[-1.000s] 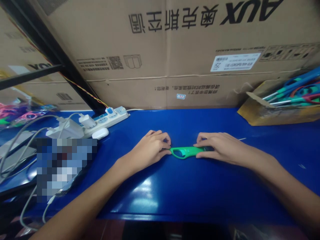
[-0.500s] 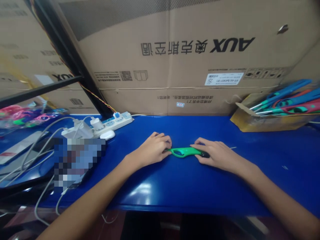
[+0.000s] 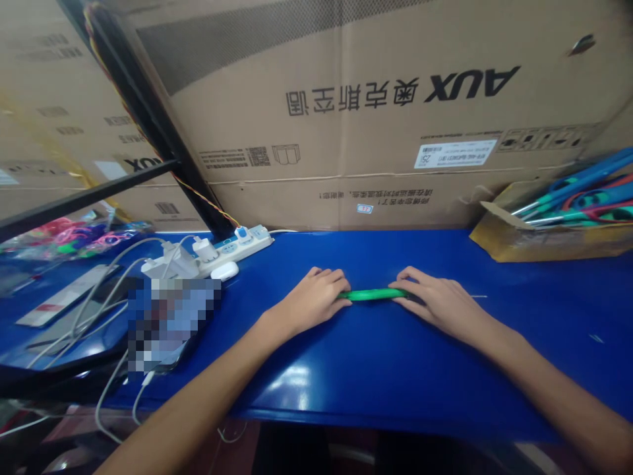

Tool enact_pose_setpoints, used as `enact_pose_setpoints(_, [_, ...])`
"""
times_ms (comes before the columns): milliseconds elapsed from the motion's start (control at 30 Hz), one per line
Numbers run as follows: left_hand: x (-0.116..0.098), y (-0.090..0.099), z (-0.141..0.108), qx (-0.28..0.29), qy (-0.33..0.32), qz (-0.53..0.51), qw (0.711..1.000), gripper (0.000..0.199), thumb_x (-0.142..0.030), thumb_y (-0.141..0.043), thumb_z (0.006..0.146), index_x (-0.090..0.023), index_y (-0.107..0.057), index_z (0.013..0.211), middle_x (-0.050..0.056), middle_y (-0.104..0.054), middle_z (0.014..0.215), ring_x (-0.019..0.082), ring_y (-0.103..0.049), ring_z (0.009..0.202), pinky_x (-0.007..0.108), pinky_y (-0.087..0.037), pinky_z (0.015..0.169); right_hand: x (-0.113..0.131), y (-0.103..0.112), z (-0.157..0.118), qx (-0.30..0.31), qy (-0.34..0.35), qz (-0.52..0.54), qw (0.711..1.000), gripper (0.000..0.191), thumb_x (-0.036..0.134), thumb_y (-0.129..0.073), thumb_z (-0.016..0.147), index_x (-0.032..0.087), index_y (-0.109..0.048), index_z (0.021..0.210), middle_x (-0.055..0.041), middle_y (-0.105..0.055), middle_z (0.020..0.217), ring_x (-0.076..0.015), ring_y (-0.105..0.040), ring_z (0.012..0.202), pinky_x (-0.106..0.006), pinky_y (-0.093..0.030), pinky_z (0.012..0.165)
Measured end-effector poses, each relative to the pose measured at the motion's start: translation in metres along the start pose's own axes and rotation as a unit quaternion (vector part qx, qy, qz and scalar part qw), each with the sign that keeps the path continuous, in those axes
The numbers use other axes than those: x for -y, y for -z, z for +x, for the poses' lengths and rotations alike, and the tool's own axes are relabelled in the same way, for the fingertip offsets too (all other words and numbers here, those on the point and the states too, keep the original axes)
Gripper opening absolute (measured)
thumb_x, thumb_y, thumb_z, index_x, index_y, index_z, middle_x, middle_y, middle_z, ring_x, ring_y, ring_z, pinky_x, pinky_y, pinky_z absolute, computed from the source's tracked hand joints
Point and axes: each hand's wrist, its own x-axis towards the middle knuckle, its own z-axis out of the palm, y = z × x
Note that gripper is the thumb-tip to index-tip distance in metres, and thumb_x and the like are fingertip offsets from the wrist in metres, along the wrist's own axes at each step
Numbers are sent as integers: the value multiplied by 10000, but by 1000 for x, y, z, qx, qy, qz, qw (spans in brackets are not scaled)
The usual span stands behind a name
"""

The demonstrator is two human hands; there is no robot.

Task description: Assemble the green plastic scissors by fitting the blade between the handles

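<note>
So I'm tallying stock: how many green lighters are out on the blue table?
1: the green lighter lies on the blue table, between the left hand and right hand. Others may be hidden in the cardboard box.

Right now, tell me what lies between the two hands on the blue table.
In the head view, a green tool spans the gap between the left hand and right hand; each holds one end, on the table.
</note>
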Motion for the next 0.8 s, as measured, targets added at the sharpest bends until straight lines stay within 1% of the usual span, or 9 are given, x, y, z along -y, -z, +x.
enact_pose_setpoints(100, [-1, -5, 2, -9, 3, 24, 1000, 197, -268, -471, 1031, -174, -618, 1123, 68, -636, 1108, 214, -618, 1002, 361, -393, 894, -3, -2, 0, -10, -12, 11, 1000, 310, 370, -417, 1029, 223, -634, 1194, -79, -639, 1171, -180, -661, 715, -293, -446, 539])
enact_pose_setpoints(167, [-1, -9, 3, -23, 5, 36, 999, 199, -256, -462, 1022, -163, -602, 1129, 77, -637, 1115, 228, -611, 1015, 383, -387, 913, -5, -4, 0, -9, -24, 26, 999, 288, 349, -418, 1023, 220, -628, 1174, -79, -642, 1175, -187, -666, 741, -301, -463, 555])
enact_pose_setpoints(333, [-2, -16, 6, -54, 22, 51, 997, 198, -313, -477, 1032, -158, -575, 1106, 75, -667, 1071, 240, -609, 1014, 425, -366, 976, -8, -7, -1, -14, -44, 71, 996, 278, 377, -399, 1041, 240, -568, 1213, -71, -661, 1194, -233, -690, 905, -329, -507, 667])
enact_pose_setpoints(467, [1, -18, 8, -91, 13, 64, 994, 224, -327, -471, 1045, -148, -577, 1126, 65, -703, 1073, 224, -619, 969, 425, -370, 981, -8, -8, -1, -40, -59, 73, 995, 261, 389, -443, 1027, 232, -561, 1198, -63, -696, 1120, -239, -698, 845, -329, -490, 638])
enact_pose_setpoints(600, [2, -15, 7, -130, -35, 142, 981, 310, -271, -358, 1076, -113, -564, 1246, 78, -705, 1009, 226, -604, 956, 442, -366, 999, -8, -5, -2, -74, -35, 95, 992, 282, 403, -432, 1041, 234, -598, 1195, -55, -713, 1122, -226, -706, 886, -311, -487, 651])
enact_pose_setpoints(700, [0, -9, 5, -143, -54, 162, 975, 321, -213, -316, 1079, -110, -598, 1191, 67, -690, 925, 205, -592, 907, 460, -342, 1052, -7, -2, -6, -93, -22, 100, 990, 274, 391, -442, 1042, 246, -625, 1187, -27, -738, 1097, -194, -710, 812, -290, -462, 610])
enact_pose_setpoints(800, [-2, -3, 2, -161, -62, 168, 970, 310, -178, -324, 1068, -118, -620, 1135, 51, -673, 865, 187, -582, 862, 476, -316, 1101, -6, 0, -8, -114, -21, 86, 990, 271, 378, -448, 1040, 257, -649, 1175, -12, -757, 1059, -174, -701, 725, -281, -428, 565])
